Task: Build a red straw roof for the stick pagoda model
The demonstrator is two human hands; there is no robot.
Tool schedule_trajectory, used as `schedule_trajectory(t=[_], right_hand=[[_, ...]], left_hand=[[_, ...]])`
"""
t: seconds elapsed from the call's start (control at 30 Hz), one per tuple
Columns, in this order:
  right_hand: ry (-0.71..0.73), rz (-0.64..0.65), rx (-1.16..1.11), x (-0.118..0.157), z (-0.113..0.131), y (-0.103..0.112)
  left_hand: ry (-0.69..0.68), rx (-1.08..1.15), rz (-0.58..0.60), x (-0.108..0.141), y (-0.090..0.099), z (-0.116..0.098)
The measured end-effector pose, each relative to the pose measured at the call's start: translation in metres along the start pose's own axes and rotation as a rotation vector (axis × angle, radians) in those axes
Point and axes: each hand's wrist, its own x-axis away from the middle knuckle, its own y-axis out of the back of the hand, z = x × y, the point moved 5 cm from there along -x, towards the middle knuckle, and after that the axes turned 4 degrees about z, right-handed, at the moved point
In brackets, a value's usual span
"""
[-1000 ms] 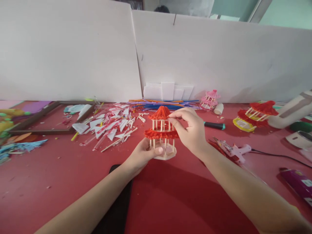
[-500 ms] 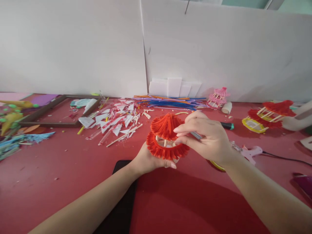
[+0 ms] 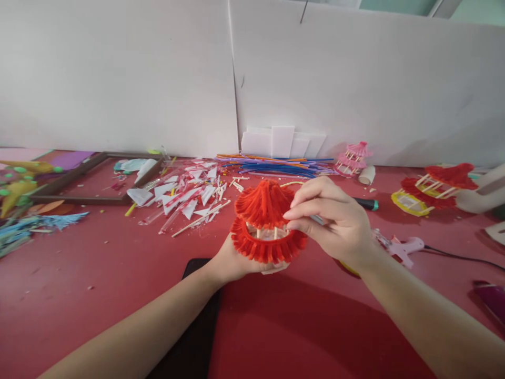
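Note:
A small model pavilion (image 3: pixel 266 208) of red pipe cleaners has a pointed roof above a wider ruffled lower tier, with short pale sticks between them. My left hand (image 3: pixel 232 263) is closed around its lower part from the left and below; most of the fingers are hidden behind it. At the right edge of the roof, my right hand (image 3: pixel 333 216) pinches with thumb and fingertips. A narrow grey tool (image 3: pixel 316 218) shows in the gap under the right hand's fingers; whether the hand holds it is unclear.
Cut straws and paper scraps (image 3: pixel 193 192) lie left of centre. Pipe cleaners (image 3: pixel 276 166) are heaped at the back. A pink pavilion (image 3: pixel 353 158), a red and yellow one (image 3: pixel 437 184) and a corded pink glue gun (image 3: pixel 404 250) stand right. A black flat object (image 3: pixel 189 326) lies under my left arm.
The pavilion has turned and tilted in my left hand and shifted slightly left, with the left thumb now mostly hidden under the lower tier. The right hand stays at its right side.

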Motion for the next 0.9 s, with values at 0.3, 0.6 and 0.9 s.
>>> schedule_trajectory(t=[0.3, 0.6, 0.9], right_hand=[[-0.113, -0.030, 0.050, 0.002, -0.001, -0.004], [-0.173, -0.100, -0.181, 0.005, -0.012, -0.002], [-0.159, -0.083, -0.113, 0.005, -0.011, -0.002]], left_hand=[[0.029, -0.045, 0.036, 0.000, 0.001, 0.003], [0.088, 0.013, 0.257, -0.001, -0.016, -0.003], [0.067, -0.015, 0.137, 0.003, -0.002, 0.005]])
